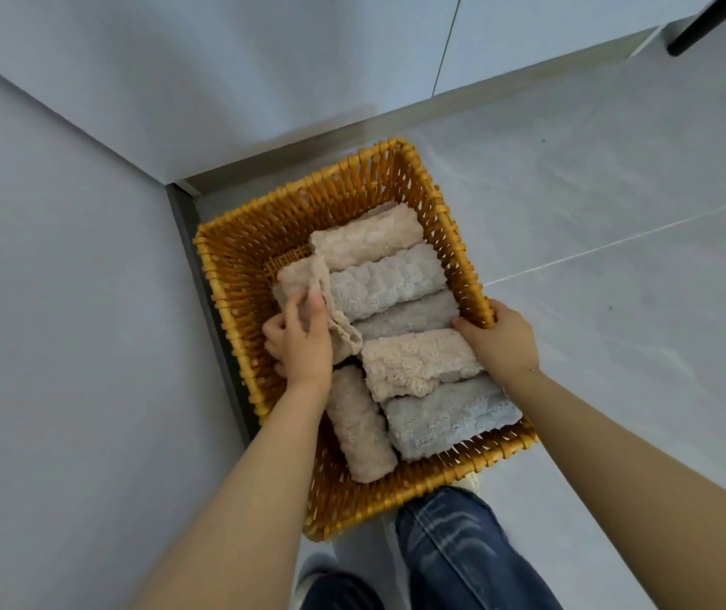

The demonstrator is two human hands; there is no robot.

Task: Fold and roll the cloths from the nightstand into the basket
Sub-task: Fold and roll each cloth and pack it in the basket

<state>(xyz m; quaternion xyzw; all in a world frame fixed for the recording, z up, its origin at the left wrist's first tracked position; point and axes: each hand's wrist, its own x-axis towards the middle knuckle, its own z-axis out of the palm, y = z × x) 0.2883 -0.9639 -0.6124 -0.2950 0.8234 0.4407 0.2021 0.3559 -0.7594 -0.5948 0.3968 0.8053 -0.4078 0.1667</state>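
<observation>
An orange wicker basket stands on the floor in a corner. Inside lie several rolled cloths: a beige roll at the far end, a grey roll beside it, another grey roll, a beige roll, a grey roll nearest me and a beige roll lying lengthwise at the left. My left hand grips a partly unrolled beige cloth at the basket's left side. My right hand holds the basket's right rim.
A grey panel rises close along the basket's left side and white cabinet fronts stand behind it. Grey floor tiles stretch to the right. My jeans-clad legs are just below the basket. A black furniture leg shows top right.
</observation>
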